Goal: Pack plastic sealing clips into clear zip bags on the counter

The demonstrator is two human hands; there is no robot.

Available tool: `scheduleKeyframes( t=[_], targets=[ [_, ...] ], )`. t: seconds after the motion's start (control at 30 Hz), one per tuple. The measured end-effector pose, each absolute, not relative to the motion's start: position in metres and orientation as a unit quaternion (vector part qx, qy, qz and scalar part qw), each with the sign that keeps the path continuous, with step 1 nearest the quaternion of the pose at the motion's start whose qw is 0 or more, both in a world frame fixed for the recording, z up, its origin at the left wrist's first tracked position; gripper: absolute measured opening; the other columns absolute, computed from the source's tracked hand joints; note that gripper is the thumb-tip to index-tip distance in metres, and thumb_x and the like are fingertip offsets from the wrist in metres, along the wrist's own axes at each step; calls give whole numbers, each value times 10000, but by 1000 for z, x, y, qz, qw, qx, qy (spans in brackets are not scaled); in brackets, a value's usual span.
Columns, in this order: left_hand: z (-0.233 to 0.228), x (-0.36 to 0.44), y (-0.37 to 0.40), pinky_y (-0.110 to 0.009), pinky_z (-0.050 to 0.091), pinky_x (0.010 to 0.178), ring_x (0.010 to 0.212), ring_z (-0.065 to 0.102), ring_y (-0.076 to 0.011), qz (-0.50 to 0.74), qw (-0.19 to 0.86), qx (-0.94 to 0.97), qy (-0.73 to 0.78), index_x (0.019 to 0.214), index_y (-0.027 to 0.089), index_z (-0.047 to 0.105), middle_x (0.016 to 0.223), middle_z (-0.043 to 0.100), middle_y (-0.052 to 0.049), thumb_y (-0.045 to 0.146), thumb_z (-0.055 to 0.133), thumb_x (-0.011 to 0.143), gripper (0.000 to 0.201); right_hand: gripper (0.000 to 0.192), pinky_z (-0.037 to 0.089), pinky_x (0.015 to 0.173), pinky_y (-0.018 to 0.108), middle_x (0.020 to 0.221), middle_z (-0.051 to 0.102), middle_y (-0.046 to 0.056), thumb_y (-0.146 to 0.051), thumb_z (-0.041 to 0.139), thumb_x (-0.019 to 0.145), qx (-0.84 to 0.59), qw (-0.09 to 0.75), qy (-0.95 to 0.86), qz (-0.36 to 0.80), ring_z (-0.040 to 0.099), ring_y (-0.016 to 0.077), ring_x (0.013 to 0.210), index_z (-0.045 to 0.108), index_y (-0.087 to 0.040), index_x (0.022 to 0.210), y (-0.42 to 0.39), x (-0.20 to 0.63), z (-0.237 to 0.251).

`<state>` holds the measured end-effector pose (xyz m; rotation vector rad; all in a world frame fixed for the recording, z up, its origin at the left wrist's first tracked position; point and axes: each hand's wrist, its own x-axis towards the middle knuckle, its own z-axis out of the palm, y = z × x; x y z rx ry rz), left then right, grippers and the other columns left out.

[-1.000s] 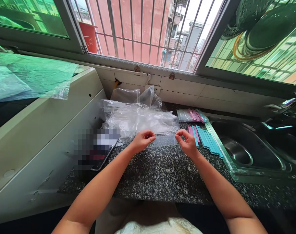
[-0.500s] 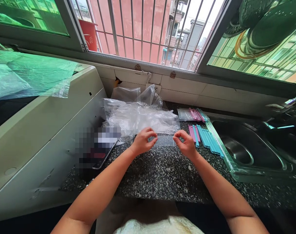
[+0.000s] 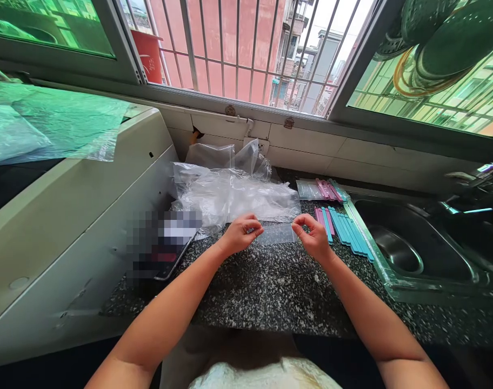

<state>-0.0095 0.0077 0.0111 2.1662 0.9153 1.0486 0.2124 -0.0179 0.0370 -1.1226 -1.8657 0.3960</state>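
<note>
A small clear plastic bag (image 3: pixel 277 234) stretches between my two hands, just above the speckled dark counter. My left hand (image 3: pixel 241 235) is closed in a pinch at the bag's left end. At the opposite end, the thumb and forefinger of my right hand (image 3: pixel 313 236) pinch the bag's edge. Behind them lies a loose heap of clear plastic bags (image 3: pixel 238 194). Just right of my right hand are pink sticks (image 3: pixel 320 217) and a row of flat turquoise sticks (image 3: pixel 352 233).
More sticks (image 3: pixel 330 190) lie on a clear packet (image 3: pixel 309 189) near the wall. A metal sink (image 3: pixel 396 216) is on the right. To the left are a partly blurred phone (image 3: pixel 175 254) and a pale appliance (image 3: pixel 108 194). A barred window (image 3: pixel 238 48) is ahead.
My left thumb and fingers have come closer together at the bag's left end. My right hand has shifted slightly right, still pinching the bag.
</note>
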Motion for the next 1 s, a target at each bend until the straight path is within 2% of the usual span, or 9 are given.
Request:
scheduleKeyframes(
  t=[0.2,0.37,0.63,0.8,1.0],
  targets=[
    [14,-8,6,-229,382,606,646,476,-105,357,321,808,342,625,145,589,663,494,-9,237,512,800,212,153,382,668,312,691,520,21,-268,486,832,-447,436,-774,102,466,167,708,478,-210,691,-16,214,36],
    [17,-7,3,-225,380,607,640,472,-99,344,343,807,336,618,143,579,665,487,-5,231,514,799,211,152,385,667,309,702,514,21,-276,468,846,-449,430,-776,104,468,167,711,472,-213,707,-15,216,36],
    [14,-8,3,-263,407,675,701,507,-131,321,269,835,356,653,149,588,694,538,-25,196,515,785,158,144,377,659,299,689,509,13,-249,483,836,-437,418,-787,120,462,159,700,475,-208,699,-15,214,34],
    [12,-6,1,-309,418,720,776,525,-172,326,213,847,362,766,162,620,784,579,-53,329,588,757,170,141,382,660,299,689,523,14,-245,487,834,-436,408,-791,136,471,159,700,481,-209,697,-18,209,34],
    [10,-4,2,-264,404,665,686,496,-131,360,249,838,326,642,160,609,673,536,-34,279,490,827,250,153,389,665,303,691,531,17,-285,486,837,-439,407,-789,141,483,165,709,485,-212,703,-20,205,33]
  ],
)
